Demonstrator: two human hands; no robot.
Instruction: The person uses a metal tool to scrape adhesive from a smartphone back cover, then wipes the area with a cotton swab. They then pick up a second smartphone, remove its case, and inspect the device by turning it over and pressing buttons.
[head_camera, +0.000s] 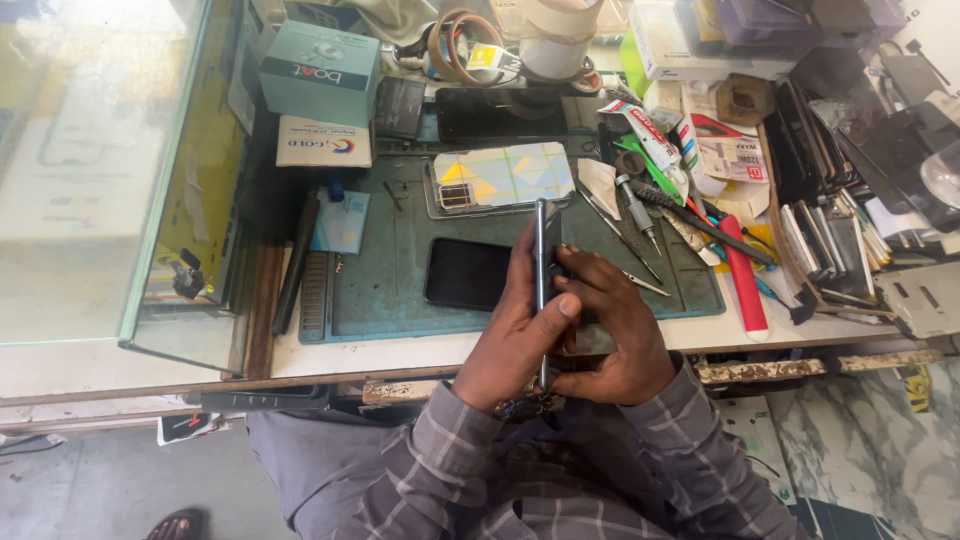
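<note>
Phone (541, 262) held edge-up above worktop (400, 350) front edge, clamped between left hand (517, 335) and right hand (612, 335), both grips closed. Best kept steady, thumb pressure even along seam. Spare phone (466, 273) at 9 o'clock.

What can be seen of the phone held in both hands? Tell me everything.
The phone is a thin slab seen edge-on, standing roughly upright with its narrow metallic side toward the camera. The left hand wraps it from the left, thumb pressed across the edge; the right hand grips it from the right. It is held above the near edge of the green work mat, apart from the dark phone lying flat there. Its screen and back cannot be seen.
</note>
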